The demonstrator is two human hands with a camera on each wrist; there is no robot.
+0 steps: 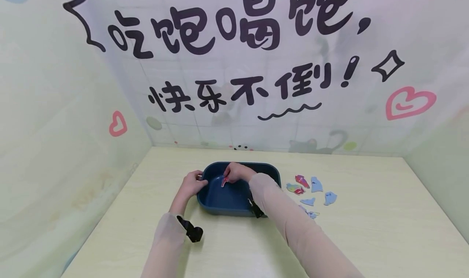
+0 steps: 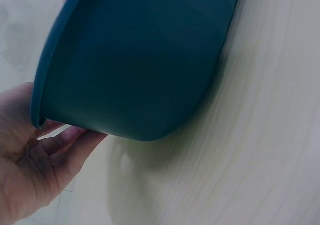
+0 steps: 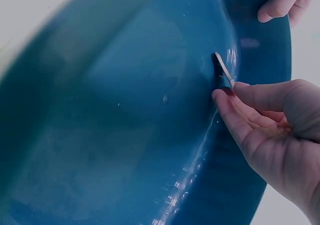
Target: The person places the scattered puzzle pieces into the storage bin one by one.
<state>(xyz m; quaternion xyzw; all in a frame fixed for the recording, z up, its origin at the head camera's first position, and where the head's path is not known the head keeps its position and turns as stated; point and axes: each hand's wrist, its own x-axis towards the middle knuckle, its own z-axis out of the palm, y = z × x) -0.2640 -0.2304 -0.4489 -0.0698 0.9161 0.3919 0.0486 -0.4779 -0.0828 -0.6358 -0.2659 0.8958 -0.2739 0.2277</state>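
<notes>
A dark blue basin [image 1: 223, 198] with rounded corners stands on the table. My left hand [image 1: 192, 184] grips its left rim, thumb over the edge; in the left wrist view the fingers [image 2: 82, 145] curl against the outer wall. Inside the basin, my right hand [image 1: 237, 172] pinches a small flat red puzzle piece [image 1: 224, 182] between thumb and fingers. Seen edge-on in the right wrist view, that thin piece [image 3: 224, 69] tilts up close to the basin's floor. The right forearm hides part of the basin's right side.
To the basin's right lie several loose puzzle pieces: a red one [image 1: 302, 181], light blue ones [image 1: 316, 184] and a multicoloured one [image 1: 293, 187]. A printed curtain [image 1: 227, 131] hangs behind the table [image 1: 121, 229], with pale walls at both sides.
</notes>
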